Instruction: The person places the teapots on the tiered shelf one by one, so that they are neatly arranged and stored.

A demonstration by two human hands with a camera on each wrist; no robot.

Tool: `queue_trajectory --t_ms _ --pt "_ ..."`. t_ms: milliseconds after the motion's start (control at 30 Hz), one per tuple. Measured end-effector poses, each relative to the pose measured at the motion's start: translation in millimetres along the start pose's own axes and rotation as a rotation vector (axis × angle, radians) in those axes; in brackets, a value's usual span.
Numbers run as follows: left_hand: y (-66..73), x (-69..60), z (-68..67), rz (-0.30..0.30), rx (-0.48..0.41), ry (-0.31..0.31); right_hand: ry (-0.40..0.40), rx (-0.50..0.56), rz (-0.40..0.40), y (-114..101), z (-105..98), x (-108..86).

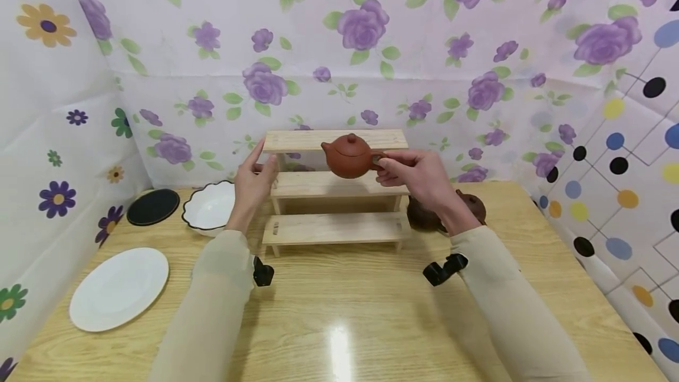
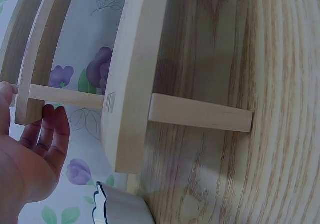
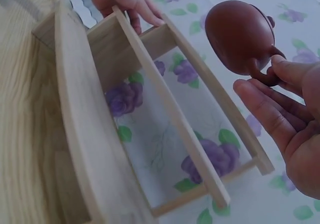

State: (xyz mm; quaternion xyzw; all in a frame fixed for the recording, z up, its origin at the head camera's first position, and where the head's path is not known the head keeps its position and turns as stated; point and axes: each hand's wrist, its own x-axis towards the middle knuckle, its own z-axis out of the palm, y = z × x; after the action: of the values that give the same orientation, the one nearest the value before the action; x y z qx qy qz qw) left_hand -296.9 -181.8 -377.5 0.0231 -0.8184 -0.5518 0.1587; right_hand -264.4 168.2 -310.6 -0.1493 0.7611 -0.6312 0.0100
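A three-tier wooden stand (image 1: 334, 229) is at the back middle of the table. The right hand (image 1: 416, 177) pinches the handle of a reddish-brown teapot (image 1: 347, 158), which appears in front of the upper tiers in the head view. In the right wrist view the teapot (image 3: 240, 37) is off the stand's shelves, its handle between the thumb and fingers of the right hand (image 3: 295, 108). At the stand's left end, the left hand (image 1: 254, 184) rests by the upper tiers; in the left wrist view the left hand (image 2: 37, 159) has its fingers at a shelf end.
A dark brown teapot (image 1: 472, 206) stands right of the stand, partly hidden by the right arm. At the left are a scalloped white bowl (image 1: 209, 208), a black round plate (image 1: 153, 207) and a white plate (image 1: 119, 289). Patterned cloth surrounds the table (image 1: 339, 305).
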Motion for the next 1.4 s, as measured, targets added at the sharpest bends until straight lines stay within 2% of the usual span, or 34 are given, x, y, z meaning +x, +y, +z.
queue_trajectory --t_ms 267,500,733,1100,1400 --pt "-0.8 1.9 0.2 0.019 0.004 0.016 -0.010 -0.064 -0.018 -9.0 18.4 27.1" --pt "-2.3 0.8 -1.2 0.014 -0.006 0.017 -0.022 -0.018 -0.064 -6.8 36.2 49.3" --pt "-3.1 -1.1 -1.7 0.015 -0.007 0.018 -0.051 0.012 0.014 -4.7 49.5 70.0" --pt "-3.7 -0.1 -1.2 0.043 -0.028 0.021 -0.095 -0.005 0.006 -16.2 69.4 99.3" --pt "-1.1 1.7 -0.5 0.032 -0.010 0.029 -0.098 -0.022 0.032 -21.0 80.8 117.5"
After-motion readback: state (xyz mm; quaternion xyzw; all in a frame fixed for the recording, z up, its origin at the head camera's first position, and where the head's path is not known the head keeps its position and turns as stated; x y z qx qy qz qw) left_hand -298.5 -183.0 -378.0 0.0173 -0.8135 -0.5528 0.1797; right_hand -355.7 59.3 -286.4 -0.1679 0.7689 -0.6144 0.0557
